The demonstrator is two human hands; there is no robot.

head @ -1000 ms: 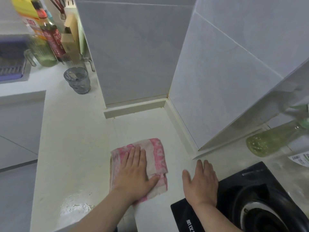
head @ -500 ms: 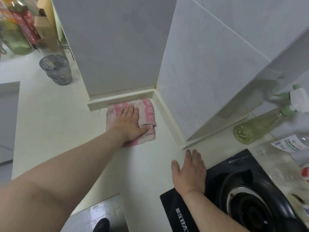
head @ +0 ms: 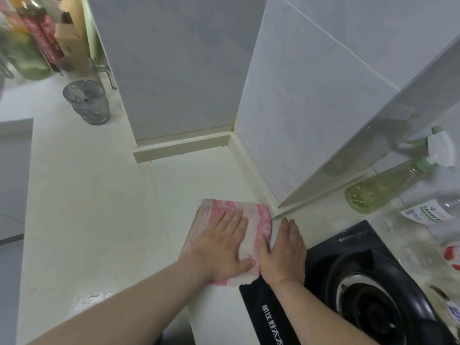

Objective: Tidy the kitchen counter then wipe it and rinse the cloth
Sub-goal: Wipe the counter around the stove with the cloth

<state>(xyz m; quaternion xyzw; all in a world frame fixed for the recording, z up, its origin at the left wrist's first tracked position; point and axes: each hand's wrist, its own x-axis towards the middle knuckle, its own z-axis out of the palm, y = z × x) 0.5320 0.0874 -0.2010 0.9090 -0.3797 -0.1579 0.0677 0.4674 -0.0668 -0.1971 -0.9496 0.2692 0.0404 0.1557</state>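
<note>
Head view: left hand (head: 219, 247) presses folded cloth (head: 254, 215), long axis toward the wall.

The pale counter (head: 94, 207) carries a pink cloth (head: 254, 220), grey tumbler (head: 87, 102), black hob (head: 348, 282) and, seemingly, spray bottle (head: 383, 188).

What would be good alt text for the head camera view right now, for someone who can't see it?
A person's left hand presses a folded pink-and-white cloth flat on a pale kitchen counter, while the right hand rests flat beside it at the edge of a black gas stove. A grey glass tumbler stands farther back.
</note>
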